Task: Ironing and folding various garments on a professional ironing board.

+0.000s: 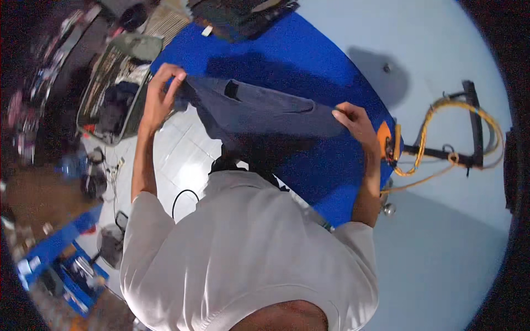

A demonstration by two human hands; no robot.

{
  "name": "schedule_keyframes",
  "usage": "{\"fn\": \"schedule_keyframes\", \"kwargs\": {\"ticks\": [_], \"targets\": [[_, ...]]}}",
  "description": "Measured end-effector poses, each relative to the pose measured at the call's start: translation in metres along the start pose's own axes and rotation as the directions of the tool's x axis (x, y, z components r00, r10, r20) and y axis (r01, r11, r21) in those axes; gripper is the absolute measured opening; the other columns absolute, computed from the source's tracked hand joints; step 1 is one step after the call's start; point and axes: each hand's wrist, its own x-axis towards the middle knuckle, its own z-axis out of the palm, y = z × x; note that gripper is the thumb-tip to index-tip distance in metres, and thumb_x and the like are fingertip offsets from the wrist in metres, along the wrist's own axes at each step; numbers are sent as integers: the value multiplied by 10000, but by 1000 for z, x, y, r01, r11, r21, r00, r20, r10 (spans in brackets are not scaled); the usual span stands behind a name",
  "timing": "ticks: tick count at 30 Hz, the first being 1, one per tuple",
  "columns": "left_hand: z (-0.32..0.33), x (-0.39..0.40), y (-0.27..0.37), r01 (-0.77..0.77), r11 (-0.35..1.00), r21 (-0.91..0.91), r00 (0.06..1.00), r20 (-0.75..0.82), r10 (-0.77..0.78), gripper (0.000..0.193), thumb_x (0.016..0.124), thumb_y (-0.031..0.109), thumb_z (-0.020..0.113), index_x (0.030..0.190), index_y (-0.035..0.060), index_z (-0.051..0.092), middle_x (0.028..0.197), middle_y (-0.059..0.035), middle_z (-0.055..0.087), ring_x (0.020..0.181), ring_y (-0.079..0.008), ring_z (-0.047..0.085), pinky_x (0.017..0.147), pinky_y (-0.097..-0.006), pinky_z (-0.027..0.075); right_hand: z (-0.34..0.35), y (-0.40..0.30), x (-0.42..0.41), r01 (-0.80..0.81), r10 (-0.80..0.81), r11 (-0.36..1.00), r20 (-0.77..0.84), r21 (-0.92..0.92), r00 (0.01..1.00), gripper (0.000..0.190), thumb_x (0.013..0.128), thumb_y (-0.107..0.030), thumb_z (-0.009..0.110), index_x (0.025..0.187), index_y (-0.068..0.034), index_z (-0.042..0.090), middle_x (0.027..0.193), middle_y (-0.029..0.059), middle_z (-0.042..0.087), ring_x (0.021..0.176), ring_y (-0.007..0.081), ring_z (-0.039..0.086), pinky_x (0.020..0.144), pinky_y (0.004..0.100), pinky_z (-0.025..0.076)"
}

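A dark grey-blue garment hangs stretched between my two hands, in front of my chest. My left hand pinches its upper left corner between thumb and fingers. At the other end, my right hand grips the right corner, lower in the picture. The cloth bears a small black patch near its top edge and a curved seam or opening towards the right. Its lower part falls into shade, where its edge is hard to make out. Behind and beneath it spreads a blue-covered surface.
An open suitcase or basket of clothes stands to the left on white floor tiles. Dark folded cloth lies at the far edge. On the right, a black wall bracket carries a looped yellow cord. A fan is lower left.
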Motion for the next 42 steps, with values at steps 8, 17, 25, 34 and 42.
{"fn": "schedule_keyframes", "kwargs": {"ticks": [8, 17, 25, 34, 42], "targets": [[8, 133, 93, -497, 866, -53, 855, 136, 500, 91, 893, 42, 588, 904, -48, 578, 828, -126, 588, 781, -242, 570, 765, -294, 452, -15, -70, -118, 232, -346, 936, -579, -264, 738, 87, 888, -58, 618, 945, 8, 620, 961, 73, 586, 836, 140, 552, 741, 256, 438], [51, 239, 223, -790, 564, -240, 487, 312, 816, 133, 900, 86, 583, 886, -42, 548, 804, -88, 555, 734, -189, 523, 712, -272, 422, -17, -145, -273, -83, 116, 993, -853, 85, 508, 104, 907, -109, 605, 904, -6, 620, 892, -17, 587, 832, 82, 501, 731, 204, 382], [200, 268, 352, -489, 581, -651, 404, 421, 812, 266, 969, 245, 527, 859, 5, 554, 813, 14, 524, 779, -94, 466, 714, -242, 391, -20, -141, -416, 50, 38, 998, -991, 45, 131, 230, 924, -257, 612, 891, -30, 626, 818, -63, 557, 749, 66, 493, 704, 222, 400], [486, 223, 529, -644, 111, -757, -104, 230, 968, 354, 954, 362, 565, 1016, 24, 647, 838, 8, 580, 839, -67, 517, 770, -242, 429, -93, -78, -548, -719, -68, 695, -995, 6, -74, 322, 944, -306, 597, 978, 13, 633, 830, -15, 601, 750, 62, 506, 723, 224, 429], [500, 186, 557, -646, 117, -754, 91, 76, 993, 329, 985, 306, 513, 850, 44, 659, 600, -40, 511, 571, -136, 482, 587, -304, 431, -47, -148, -566, -557, -144, 830, -976, -28, -165, 272, 915, -268, 640, 1016, -19, 682, 780, 10, 617, 732, 86, 531, 669, 245, 434]]}}
